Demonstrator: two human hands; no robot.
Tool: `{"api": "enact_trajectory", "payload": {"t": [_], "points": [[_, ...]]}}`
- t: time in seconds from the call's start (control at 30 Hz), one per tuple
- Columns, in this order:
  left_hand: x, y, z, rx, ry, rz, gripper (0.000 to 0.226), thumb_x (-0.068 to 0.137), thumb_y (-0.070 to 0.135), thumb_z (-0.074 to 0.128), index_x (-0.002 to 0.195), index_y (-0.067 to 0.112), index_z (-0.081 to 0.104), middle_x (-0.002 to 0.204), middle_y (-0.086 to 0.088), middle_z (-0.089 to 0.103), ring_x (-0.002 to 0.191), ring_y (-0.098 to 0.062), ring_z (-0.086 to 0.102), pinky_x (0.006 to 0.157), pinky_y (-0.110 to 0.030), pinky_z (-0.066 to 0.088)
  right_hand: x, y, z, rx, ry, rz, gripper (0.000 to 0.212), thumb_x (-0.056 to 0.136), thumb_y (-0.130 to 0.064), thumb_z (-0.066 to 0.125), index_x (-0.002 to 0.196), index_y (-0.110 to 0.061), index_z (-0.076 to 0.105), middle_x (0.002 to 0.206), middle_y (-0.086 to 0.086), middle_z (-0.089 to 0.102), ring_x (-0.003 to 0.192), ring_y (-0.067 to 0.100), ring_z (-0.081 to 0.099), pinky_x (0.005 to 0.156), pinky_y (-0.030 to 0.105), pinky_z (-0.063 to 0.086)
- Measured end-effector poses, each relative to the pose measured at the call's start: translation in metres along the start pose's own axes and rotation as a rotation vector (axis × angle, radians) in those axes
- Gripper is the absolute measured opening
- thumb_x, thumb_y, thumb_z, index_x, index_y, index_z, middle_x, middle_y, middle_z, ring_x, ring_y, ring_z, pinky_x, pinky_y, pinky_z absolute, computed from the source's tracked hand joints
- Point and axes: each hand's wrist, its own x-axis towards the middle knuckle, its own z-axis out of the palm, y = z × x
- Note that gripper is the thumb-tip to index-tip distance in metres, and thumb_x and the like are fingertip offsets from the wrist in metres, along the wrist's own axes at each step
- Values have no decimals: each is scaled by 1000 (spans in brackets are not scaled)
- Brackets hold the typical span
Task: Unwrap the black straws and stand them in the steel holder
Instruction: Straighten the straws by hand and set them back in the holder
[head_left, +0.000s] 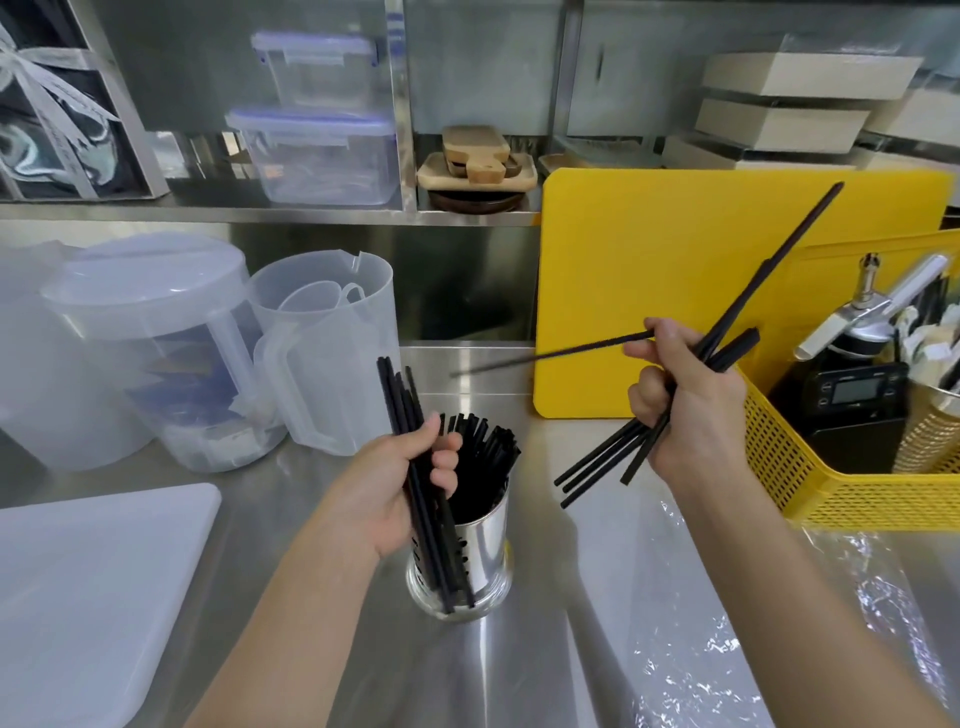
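The steel holder (485, 551) stands on the counter near the middle, with several black straws (480, 452) upright in it. My left hand (395, 488) is just left of the holder, shut on a small bunch of black straws (400, 410) held nearly upright in front of it. My right hand (691, 410) is raised to the right, shut on several more black straws (602, 465) that fan out. One long straw (779, 260) points up and right, another (545, 356) sticks out to the left, pinched at the fingertips.
A clear plastic wrapper (753, 597) lies on the steel counter at the right. A yellow cutting board (649, 291) leans at the back, beside a yellow basket (841, 499) of tools. Translucent pitchers (322, 353) stand at the left, a white board (93, 597) at the front left.
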Motion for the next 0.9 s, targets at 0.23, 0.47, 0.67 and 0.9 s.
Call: {"api": "enact_trajectory", "payload": {"t": [0.23,0.47,0.67,0.9], "points": [[5,2,25,-122,-72,88,37,100,23,36,95,0,64,111,-14,65,94,-22,62,80,-33,50,-24,19,2,-214,-288,100,13,66,-13,71,79,-12,73,73,13,72,32,8,31,38,19,22],[14,8,27,-128,-3,54,31,99,21,39,111,0,59,112,-14,66,93,-25,64,70,-35,50,-30,30,-6,-361,-593,259,14,56,-7,76,66,-16,76,65,7,73,32,6,34,37,15,25],[13,11,18,-165,-99,24,15,94,18,46,86,6,48,56,1,45,35,-3,35,32,-13,32,-27,33,-11,-404,-593,309,7,68,-19,74,71,-12,73,37,-1,47,30,8,30,37,15,23],[1,-6,11,167,-411,3,56,86,56,35,113,14,61,56,4,33,37,-2,23,32,-13,19,-15,27,-2,-354,-381,244,30,78,-34,60,81,-5,65,41,-3,30,35,10,22,38,22,19]]}}
